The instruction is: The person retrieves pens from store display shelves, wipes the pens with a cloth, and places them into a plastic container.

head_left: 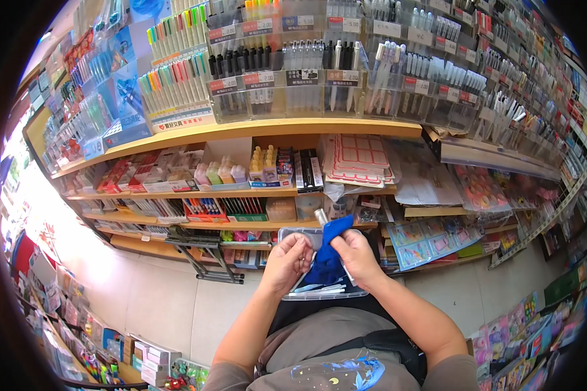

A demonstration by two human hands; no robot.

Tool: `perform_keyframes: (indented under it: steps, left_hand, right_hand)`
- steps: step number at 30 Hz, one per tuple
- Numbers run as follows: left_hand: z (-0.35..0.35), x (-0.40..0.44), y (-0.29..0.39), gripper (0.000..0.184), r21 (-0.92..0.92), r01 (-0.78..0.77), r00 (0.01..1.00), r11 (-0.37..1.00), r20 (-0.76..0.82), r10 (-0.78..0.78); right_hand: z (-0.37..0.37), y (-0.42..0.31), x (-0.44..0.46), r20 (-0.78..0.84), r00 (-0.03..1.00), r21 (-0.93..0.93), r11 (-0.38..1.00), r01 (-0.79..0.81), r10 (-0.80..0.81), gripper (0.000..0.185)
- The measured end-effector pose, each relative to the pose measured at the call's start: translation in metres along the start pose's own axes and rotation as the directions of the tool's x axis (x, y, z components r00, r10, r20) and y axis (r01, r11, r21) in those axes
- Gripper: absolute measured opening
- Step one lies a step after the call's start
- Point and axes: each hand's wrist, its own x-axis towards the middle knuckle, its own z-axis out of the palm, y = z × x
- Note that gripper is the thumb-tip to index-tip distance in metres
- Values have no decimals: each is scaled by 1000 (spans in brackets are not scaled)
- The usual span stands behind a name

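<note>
A clear plastic box sits at my lap, with white pens and dark blue cloth in it. My right hand is closed on a blue piece that looks like cloth, raised over the box's right side. A silvery tip shows beside the blue piece. My left hand is over the box's left side, its fingers pinched together; whatever it may hold is too small to make out.
Shelves in front carry pens, markers and boxed goods. A stack of red-framed sheets lies on the middle shelf. A folding black stand is on the floor at the left. More goods stand at the lower right.
</note>
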Motion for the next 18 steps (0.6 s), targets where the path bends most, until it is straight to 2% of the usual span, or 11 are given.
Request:
perform_keyframes:
  steps: [1, 2, 5, 7, 9, 13, 14, 16, 18]
  left_hand:
    - [2, 0, 2, 17, -7, -21, 1000, 1000, -21, 21]
    - [4, 0, 1, 17, 3, -31, 999, 1000, 17, 31]
    - [2, 1, -3, 17, 90, 5, 1000, 996, -26, -2]
    - [2, 2, -5, 18, 180, -17, 997, 984, -71, 31]
    - [1, 2, -4, 16, 137, 9, 997, 991, -72, 0]
    - [-5, 2, -4, 13, 92, 25, 1000, 995, 2, -25]
    - [-4, 1, -4, 12, 76, 22, 1000, 997, 11, -23]
    - [-6, 2, -5, 10, 49, 14, 999, 999, 37, -16]
    - [-8, 2, -4, 10, 44, 26, 997, 999, 75, -30]
  right_hand:
    - [2, 2, -1, 23, 999, -13, 1000, -29, 29, 18]
    - [1, 13, 0, 28, 1000, -108, 994, 8, -5, 18]
    - [-1, 32, 0, 59, 997, -369, 927, 65, -46, 23]
    - [1, 29, -1, 104, 993, -419, 903, 97, -58, 26]
    - [-2, 28, -3, 156, 987, -459, 883, 98, -28, 26]
    - [-6, 24, -4, 148, 986, -441, 897, -8, 82, 26]
    - [-6, 23, -4, 113, 984, -393, 916, -84, 139, 27]
    - [-8, 25, -4, 140, 950, -156, 954, -258, 280, 27]
    - [-10, 25, -2, 189, 908, 31, 922, -385, 373, 28]
